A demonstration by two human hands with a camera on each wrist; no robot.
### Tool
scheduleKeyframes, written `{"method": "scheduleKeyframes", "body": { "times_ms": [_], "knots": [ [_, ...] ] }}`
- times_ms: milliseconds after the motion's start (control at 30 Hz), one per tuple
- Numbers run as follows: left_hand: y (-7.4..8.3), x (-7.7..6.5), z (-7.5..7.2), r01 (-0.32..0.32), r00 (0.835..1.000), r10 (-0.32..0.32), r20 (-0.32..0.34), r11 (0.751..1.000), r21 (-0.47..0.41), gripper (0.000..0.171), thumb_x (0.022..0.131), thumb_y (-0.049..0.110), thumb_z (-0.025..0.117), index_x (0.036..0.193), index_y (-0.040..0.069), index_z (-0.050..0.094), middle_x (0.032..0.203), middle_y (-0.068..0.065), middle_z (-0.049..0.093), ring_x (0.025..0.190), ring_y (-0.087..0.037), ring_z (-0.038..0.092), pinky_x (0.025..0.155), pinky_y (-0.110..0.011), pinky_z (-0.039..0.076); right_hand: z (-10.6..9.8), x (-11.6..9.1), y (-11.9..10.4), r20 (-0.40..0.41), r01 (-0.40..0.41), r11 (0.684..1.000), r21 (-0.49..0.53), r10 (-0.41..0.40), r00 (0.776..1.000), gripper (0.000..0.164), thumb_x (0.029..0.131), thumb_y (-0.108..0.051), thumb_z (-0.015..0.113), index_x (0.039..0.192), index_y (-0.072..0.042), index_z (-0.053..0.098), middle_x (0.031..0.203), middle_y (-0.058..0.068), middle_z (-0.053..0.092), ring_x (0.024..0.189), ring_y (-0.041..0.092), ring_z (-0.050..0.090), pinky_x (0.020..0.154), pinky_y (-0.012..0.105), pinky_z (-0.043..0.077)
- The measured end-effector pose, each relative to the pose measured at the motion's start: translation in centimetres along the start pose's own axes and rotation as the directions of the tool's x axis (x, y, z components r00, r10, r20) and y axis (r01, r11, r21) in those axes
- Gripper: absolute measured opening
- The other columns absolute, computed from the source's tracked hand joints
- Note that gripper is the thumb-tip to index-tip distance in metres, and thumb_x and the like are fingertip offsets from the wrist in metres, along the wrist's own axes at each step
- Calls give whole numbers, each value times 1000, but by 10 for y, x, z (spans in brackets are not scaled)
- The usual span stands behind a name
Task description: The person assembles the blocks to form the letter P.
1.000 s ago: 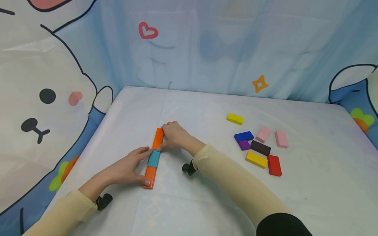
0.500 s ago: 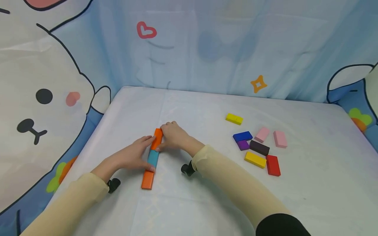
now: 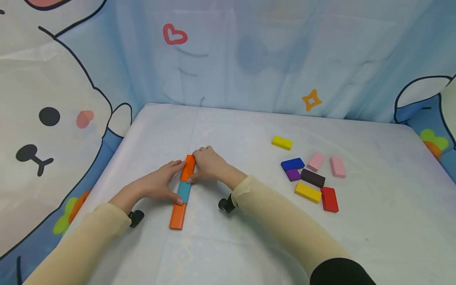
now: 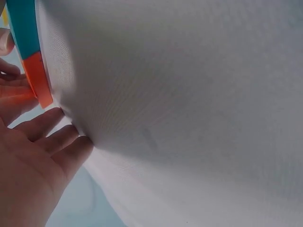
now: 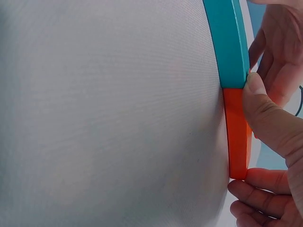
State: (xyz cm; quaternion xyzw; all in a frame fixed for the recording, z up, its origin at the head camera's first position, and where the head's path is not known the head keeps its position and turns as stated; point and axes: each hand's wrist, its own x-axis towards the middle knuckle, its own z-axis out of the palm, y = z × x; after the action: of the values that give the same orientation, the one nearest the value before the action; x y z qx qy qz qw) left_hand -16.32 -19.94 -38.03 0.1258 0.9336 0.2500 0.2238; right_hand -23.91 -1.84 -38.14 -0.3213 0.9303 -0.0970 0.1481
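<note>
Three blocks lie end to end in a row on the white cloth: a far orange block (image 3: 188,168), a teal block (image 3: 184,191) and a near orange block (image 3: 177,217). My right hand (image 3: 210,166) holds the far orange block, its thumb by the teal joint and fingers round the far end; the right wrist view shows that orange block (image 5: 236,132) meeting the teal block (image 5: 229,47). On the row's left side, my left hand (image 3: 156,184) is spread with fairly straight fingers. Its forefinger touches the far orange block, and its thumb reaches the teal block's near end.
To the right lie loose blocks: yellow (image 3: 282,143), blue (image 3: 292,164), purple (image 3: 293,174), dark brown (image 3: 312,177), two pink (image 3: 337,167), another yellow (image 3: 308,192) and red (image 3: 329,199). A printed curtain (image 3: 221,59) hangs behind the table.
My left hand has moved away from me along the row: its thumb left the near orange block for the teal end, its forefinger went to the far orange block. My right hand stays put.
</note>
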Motion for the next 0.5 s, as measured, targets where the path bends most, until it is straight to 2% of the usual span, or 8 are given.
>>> {"method": "scheduleKeyframes", "body": {
  "times_ms": [500],
  "knots": [
    [1,2,0,8,1000,-8,9,1000,-5,112,79,34,89,163,4,21,170,-23,15,157,-46,12,123,-65,24,1,-4,4,-3,26,999,38,-26,1000,83,84,-51,81,145,-2,53,144,15,58,133,34,50,114,40,47]
  ]
}}
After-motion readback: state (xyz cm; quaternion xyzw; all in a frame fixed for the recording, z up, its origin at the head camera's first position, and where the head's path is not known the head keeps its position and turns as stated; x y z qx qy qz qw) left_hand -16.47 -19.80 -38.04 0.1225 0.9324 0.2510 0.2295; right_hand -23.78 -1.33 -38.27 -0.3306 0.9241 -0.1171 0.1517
